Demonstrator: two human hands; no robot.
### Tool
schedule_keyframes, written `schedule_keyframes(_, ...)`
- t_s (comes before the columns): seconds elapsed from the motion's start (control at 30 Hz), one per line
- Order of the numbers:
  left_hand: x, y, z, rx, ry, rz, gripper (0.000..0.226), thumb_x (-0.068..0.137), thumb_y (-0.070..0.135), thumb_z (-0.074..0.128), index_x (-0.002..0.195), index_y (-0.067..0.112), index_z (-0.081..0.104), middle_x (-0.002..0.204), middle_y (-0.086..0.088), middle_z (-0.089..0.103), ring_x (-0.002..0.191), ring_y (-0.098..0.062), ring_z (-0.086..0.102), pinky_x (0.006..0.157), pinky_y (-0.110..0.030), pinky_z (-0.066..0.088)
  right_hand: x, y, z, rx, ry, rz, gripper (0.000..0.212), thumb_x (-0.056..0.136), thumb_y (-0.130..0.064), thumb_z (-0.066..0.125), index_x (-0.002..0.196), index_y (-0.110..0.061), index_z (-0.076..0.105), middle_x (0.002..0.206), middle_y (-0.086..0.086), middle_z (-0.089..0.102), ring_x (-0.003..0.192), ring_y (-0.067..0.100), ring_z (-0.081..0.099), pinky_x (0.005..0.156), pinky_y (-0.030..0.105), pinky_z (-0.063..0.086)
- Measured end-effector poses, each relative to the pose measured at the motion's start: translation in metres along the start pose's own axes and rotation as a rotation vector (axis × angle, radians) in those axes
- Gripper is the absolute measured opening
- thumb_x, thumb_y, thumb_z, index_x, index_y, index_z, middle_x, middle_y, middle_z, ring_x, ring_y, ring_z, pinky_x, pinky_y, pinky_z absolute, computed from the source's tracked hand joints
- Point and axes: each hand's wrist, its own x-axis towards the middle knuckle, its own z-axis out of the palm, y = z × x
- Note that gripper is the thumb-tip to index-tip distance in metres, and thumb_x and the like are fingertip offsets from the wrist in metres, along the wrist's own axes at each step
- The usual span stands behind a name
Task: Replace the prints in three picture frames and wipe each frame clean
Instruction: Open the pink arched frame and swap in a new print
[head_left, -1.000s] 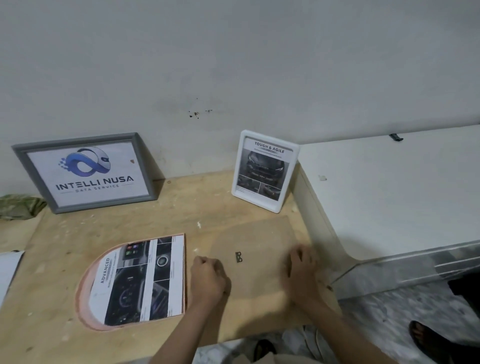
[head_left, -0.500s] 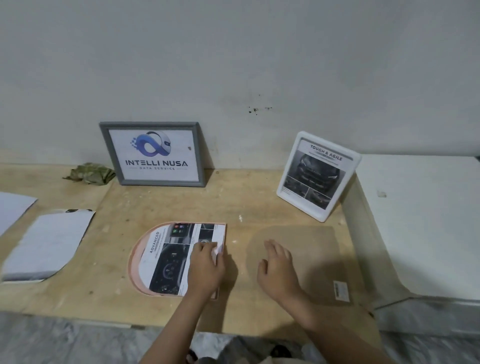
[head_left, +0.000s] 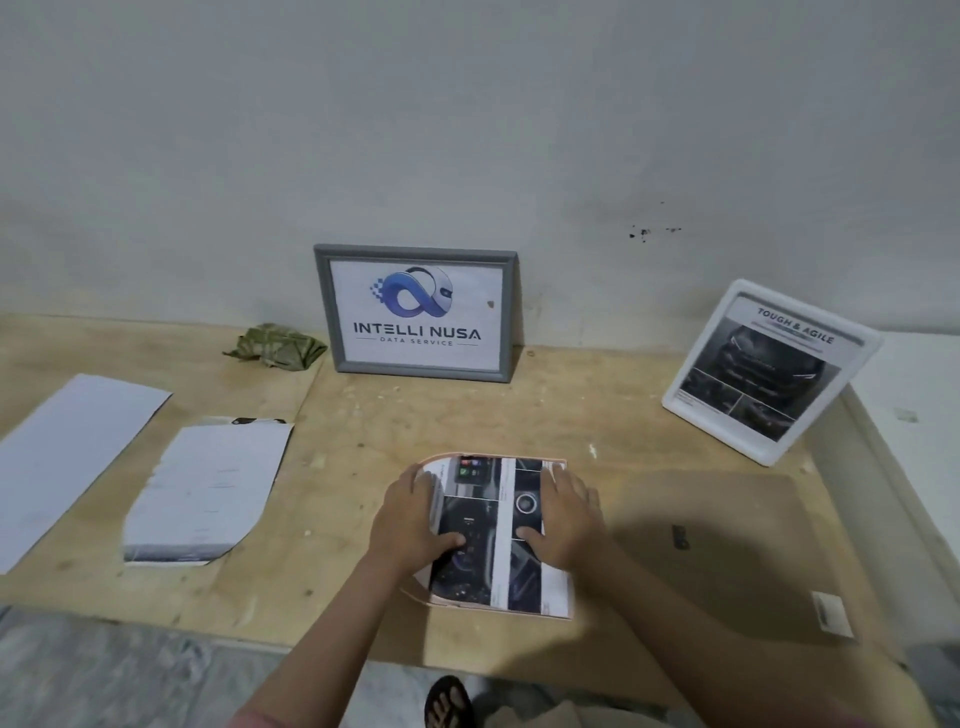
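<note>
An arch-shaped pink frame (head_left: 558, 605) lies flat near the table's front edge, with a dark car-interior print (head_left: 496, 540) lying on it. My left hand (head_left: 410, 525) rests on the print's left side, thumb on the picture. On the right side lies my right hand (head_left: 563, 519), fingers spread flat. A grey frame (head_left: 415, 312) reading "Intelli Nusa" leans on the wall behind. To the right, a white frame (head_left: 769, 369) with a "Tough & Agile" car print also leans upright. A brown backing board (head_left: 737, 566) with a small metal hanger (head_left: 679, 536) lies to the right of my hands.
A crumpled green cloth (head_left: 275, 345) sits by the wall, left of the grey frame. Two white sheets (head_left: 208, 488) (head_left: 67, 462) lie face down at the left. A white cabinet (head_left: 914, 415) borders the table on the right. A sandalled foot (head_left: 449, 701) shows below the table edge.
My right hand left the brown backing board and came onto the print beside my left hand. The view swung left, bringing the sheets and cloth into sight.
</note>
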Motion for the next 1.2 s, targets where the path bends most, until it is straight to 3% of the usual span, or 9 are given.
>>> schedule_keyframes(0.17,0.009,-0.013,0.003,0.102,-0.109,0.08,0.088,0.065,0.056,0.076,0.132,0.015,0.036,0.152,-0.008,0.022,0.137,-0.028,0.025,0.106,-0.04,0.036,0.003,-0.006,0.003,-0.053,0.055,0.091,0.091,0.068,-0.062,0.063,0.137,-0.011,0.034,0.137,0.008,0.042,0.124,0.03,0.042,0.098,0.045,0.035)
schedule_keyframes(0.3,0.01,-0.012,0.001,0.112,-0.086,0.074,0.078,0.061,0.056,0.078,0.119,0.017,0.041,0.136,-0.003,0.035,0.124,-0.022,0.035,0.093,-0.034,0.043,0.003,-0.005,0.009,-0.081,0.096,0.063,0.085,0.058,-0.063,0.07,0.121,-0.008,0.052,0.113,0.009,0.058,0.101,0.032,0.059,0.081,0.048,0.046)
schedule_keyframes(0.5,0.014,-0.007,-0.002,0.165,-0.101,0.026,0.084,0.056,0.058,0.08,0.119,0.018,0.041,0.127,-0.002,0.039,0.117,-0.02,0.039,0.088,-0.032,0.044,-0.004,-0.014,-0.003,-0.115,0.096,0.033,0.073,0.069,-0.055,0.068,0.125,-0.014,0.047,0.121,0.002,0.053,0.112,0.025,0.049,0.09,0.042,0.036)
schedule_keyframes(0.77,0.017,-0.001,-0.005,0.175,-0.118,0.006,0.088,0.052,0.053,0.084,0.12,0.018,0.039,0.125,-0.004,0.039,0.116,-0.022,0.038,0.088,-0.033,0.046,-0.013,-0.022,-0.005,-0.015,0.144,0.05,0.071,0.073,-0.044,0.069,0.131,-0.014,0.042,0.125,0.001,0.052,0.115,0.021,0.049,0.098,0.037,0.035)
schedule_keyframes(0.9,0.02,0.002,-0.01,0.15,-0.145,-0.048,0.085,0.052,0.048,0.086,0.116,0.016,0.039,0.12,-0.007,0.036,0.11,-0.023,0.037,0.08,-0.031,0.044,-0.015,-0.028,-0.003,0.027,0.148,0.008,0.062,0.076,-0.033,0.068,0.129,-0.012,0.045,0.117,0.003,0.054,0.106,0.021,0.053,0.088,0.028,0.038)
schedule_keyframes(1.0,0.023,0.005,-0.013,0.145,-0.156,-0.107,0.083,0.054,0.045,0.087,0.115,0.013,0.042,0.12,-0.008,0.036,0.11,-0.025,0.038,0.08,-0.032,0.045,-0.013,-0.031,0.0,0.017,0.16,0.042,0.064,0.07,-0.029,0.07,0.127,-0.01,0.048,0.118,0.008,0.053,0.104,0.025,0.053,0.086,0.029,0.04)
schedule_keyframes(1.2,0.027,0.016,-0.016,0.196,-0.192,-0.277,0.089,0.054,0.044,0.088,0.124,0.013,0.043,0.122,-0.009,0.038,0.114,-0.026,0.042,0.087,-0.034,0.045,0.004,-0.026,0.001,-0.077,0.136,0.091,0.079,0.055,-0.051,0.078,0.117,-0.011,0.051,0.113,0.01,0.053,0.091,0.025,0.05,0.074,0.032,0.041)
